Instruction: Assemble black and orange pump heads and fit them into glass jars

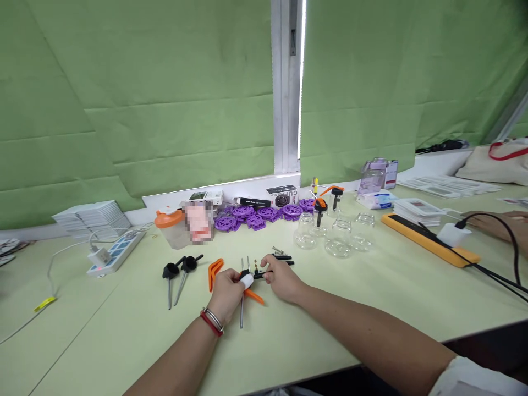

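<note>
Pale green table point(371, 297) carries all parts in the head view. Left hand point(225, 291) and right hand point(282, 278) meet at table centre, fingers of both clamped on a small black pump part point(259, 273). An orange lever point(214, 270) lies just beside the left hand; an orange piece point(253, 297) and a metal tube point(241, 313) sit below it. Two black pump heads point(179, 269) lie to the left. Clear glass jars point(330, 231) and purple discs point(259, 213) stand farther back.

Both hands point(251, 283) on black part point(260, 273)
</note>
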